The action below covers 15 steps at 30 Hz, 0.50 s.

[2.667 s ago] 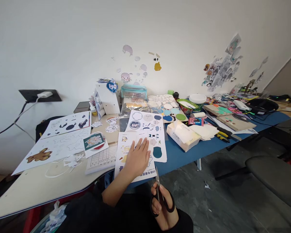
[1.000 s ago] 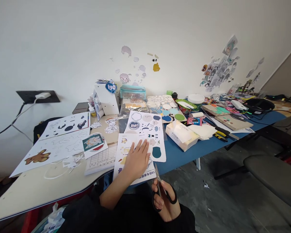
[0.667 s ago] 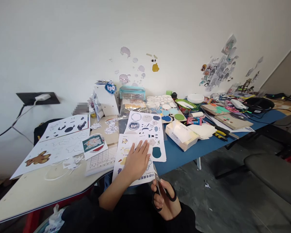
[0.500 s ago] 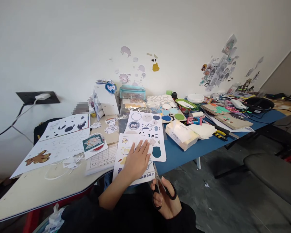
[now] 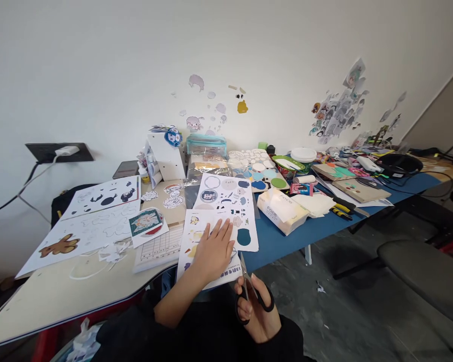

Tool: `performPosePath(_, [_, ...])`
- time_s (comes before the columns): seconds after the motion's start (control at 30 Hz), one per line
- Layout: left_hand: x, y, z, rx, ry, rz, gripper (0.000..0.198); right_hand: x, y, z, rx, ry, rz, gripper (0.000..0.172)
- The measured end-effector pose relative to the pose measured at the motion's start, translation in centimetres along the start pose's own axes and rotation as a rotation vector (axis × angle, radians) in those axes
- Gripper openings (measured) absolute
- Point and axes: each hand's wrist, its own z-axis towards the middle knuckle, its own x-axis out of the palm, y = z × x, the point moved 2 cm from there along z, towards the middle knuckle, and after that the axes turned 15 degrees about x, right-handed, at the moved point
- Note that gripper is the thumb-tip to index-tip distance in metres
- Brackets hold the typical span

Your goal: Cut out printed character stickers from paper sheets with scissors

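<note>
My left hand [image 5: 216, 250] lies flat, fingers stretched out, on a printed paper sheet [image 5: 186, 254] with small coloured figures and lettering along its near edge. Under its far part lies a second printed sheet [image 5: 226, 188] with round pictures, small shapes and a dark teal shape. In my right hand [image 5: 262, 322] is a pair of scissors [image 5: 245, 277] with black handles, my thumb and fingers through the loops. The blades point away from me, beside the right near corner of the front sheet. Whether they touch the paper I cannot tell.
A tissue pack [image 5: 283, 211] lies right of the sheets on the blue table [image 5: 268, 246]. Yellow-black pliers [image 5: 342, 208] lie farther right. Paper scraps [image 5: 113, 251], a ruled pad [image 5: 156, 249] and a bear print [image 5: 60, 245] are on the left. A dark chair [image 5: 419, 266] stands at right.
The front sheet has shifted very slightly relative to the table's edge. Both hands stay almost in place, the left still flat on the paper and the right still holding the scissors.
</note>
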Motion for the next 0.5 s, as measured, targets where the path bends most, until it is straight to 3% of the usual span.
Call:
performPosePath(0.23, [0.2, 0.3, 0.2, 0.008, -0.053, -0.041, 0.052, -0.8, -0.4, -0.3, -0.01, -0.02, -0.072, 0.03])
performPosePath(0.37, [-0.9, 0.9, -0.4, 0.001, -0.12, -0.061, 0.049, -0.6, -0.6, -0.5, -0.015, -0.009, -0.163, 0.03])
performPosePath(0.5, [-3.1, 1.5, -3.7, -0.117, -0.39, -0.12, 0.037, 0.0, -0.6, -0.7, -0.061, 0.01, -0.338, 0.033])
